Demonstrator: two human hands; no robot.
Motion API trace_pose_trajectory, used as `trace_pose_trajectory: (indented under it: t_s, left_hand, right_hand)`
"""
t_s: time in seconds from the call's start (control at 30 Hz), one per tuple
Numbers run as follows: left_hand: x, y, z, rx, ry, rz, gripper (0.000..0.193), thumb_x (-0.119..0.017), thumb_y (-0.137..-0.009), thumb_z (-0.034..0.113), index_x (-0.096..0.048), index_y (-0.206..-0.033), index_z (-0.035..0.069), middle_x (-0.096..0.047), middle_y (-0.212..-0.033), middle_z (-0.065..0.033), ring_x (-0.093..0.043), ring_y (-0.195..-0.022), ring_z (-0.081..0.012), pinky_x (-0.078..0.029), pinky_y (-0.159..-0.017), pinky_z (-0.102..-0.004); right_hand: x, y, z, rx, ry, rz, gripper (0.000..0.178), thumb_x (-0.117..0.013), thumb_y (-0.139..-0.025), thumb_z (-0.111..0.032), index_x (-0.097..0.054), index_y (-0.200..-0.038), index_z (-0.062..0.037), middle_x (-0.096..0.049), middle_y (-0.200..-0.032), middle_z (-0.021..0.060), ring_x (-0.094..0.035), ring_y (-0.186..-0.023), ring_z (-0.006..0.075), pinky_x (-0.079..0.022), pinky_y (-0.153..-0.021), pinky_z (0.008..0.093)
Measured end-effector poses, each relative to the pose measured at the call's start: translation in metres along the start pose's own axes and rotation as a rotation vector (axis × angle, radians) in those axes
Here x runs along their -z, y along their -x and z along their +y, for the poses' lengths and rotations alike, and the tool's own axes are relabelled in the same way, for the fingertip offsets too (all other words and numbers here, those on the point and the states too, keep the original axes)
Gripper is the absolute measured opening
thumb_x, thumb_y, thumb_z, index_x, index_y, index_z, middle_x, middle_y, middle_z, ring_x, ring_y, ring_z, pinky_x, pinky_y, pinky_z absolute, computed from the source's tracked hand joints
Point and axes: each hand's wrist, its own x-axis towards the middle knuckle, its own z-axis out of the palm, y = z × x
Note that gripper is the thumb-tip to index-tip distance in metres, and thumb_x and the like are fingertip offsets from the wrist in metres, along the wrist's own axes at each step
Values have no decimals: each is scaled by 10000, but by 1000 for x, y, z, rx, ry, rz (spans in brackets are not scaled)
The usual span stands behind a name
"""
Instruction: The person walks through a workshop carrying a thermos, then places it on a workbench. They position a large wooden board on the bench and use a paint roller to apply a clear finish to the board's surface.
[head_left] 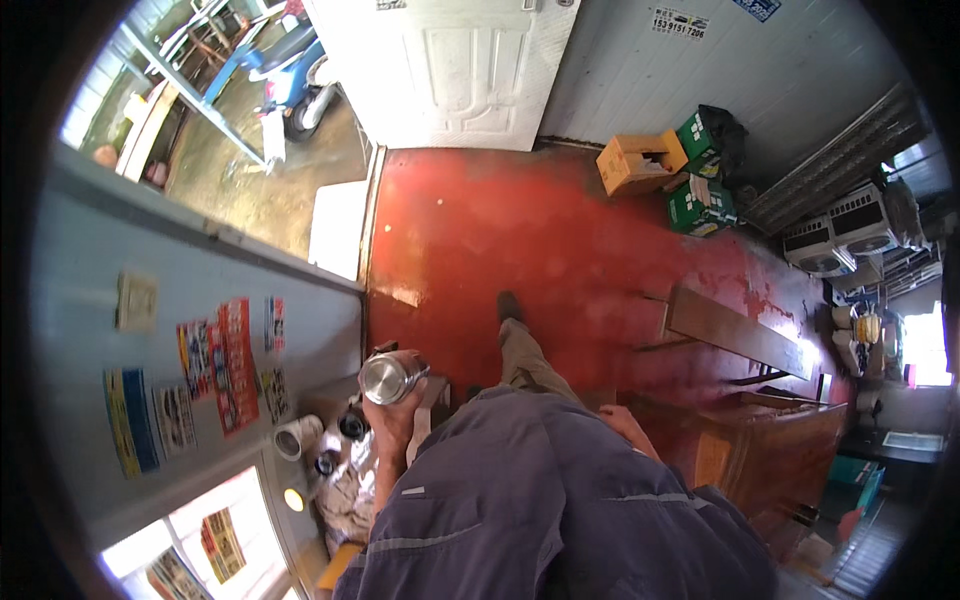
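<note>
1. The steel flask (392, 378) is raised at near left, just in front of the left hand's wall; the left hand's (392, 418) grip is clamped on it.
2. The right hand (628, 425) hangs beside the dark jacket (540, 490), partly hidden by it; whether its grip is apart or together, I cannot tell.
3. Just left of the flask and nearer, a white cup-shaped thing (297, 438) and a black round piece (352, 424) sit among clutter, crowding that side.
4. Ahead, one shoe (510, 305) stands on the red floor (470, 230).
5. At right, a long plank seat (740, 332) stands in the way, with a brown desk (780, 455) nearer.
6. Far right, an open carton (630, 165) sits beside green boxes (702, 205) near the wall.
7. Far ahead is a white door (465, 75); at far left, outside, stands a blue scooter (295, 85).
</note>
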Motion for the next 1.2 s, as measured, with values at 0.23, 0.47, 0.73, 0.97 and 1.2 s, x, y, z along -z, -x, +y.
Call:
trace_pose_trajectory:
  t_s: [0.23,0.47,0.73,0.97,1.2]
  left_hand:
    - [-24,-138,9,89,-32,232,538,-811,-738,2,-548,-1207,27,-644,-1157,-84,-623,-1028,-155,-501,-923,-321]
    - [-20,-253,50,196,-103,425,716,-871,-687,81,-473,-1278,8,-623,-1218,-107,-598,-1090,-171,-482,-952,-326]
    - [41,-396,47,120,-202,543,823,-890,-679,144,-428,-1346,3,-622,-1207,-123,-604,-1101,-198,-482,-952,-339]
    - [111,-496,54,140,-67,649,870,-905,-659,128,-410,-1362,-8,-615,-1201,-138,-597,-1121,-198,-488,-958,-342]
    - [194,-582,52,117,249,862,842,-884,-651,44,-396,-1334,-23,-587,-1202,-128,-579,-1118,-204,-463,-987,-352]
  right_hand:
    - [96,-115,-115,-68,-21,-88,237,-667,-836,-229,-697,-909,-6,-691,-820,115,-686,-701,218,-523,-624,353]
    - [240,-318,-345,89,-222,-120,143,-517,-940,-139,-600,-850,-65,-654,-807,59,-642,-606,144,-518,-468,286]
    - [222,-400,-618,274,-310,-67,77,-542,-938,-127,-600,-897,-95,-671,-873,61,-657,-658,139,-532,-537,269]
    - [134,-452,-678,491,250,-306,139,-608,-838,-121,-662,-824,6,-670,-791,100,-660,-684,197,-501,-600,318]
    - [100,-608,-765,612,448,-319,180,-586,-833,-116,-682,-898,22,-643,-725,109,-624,-661,170,-501,-621,332]
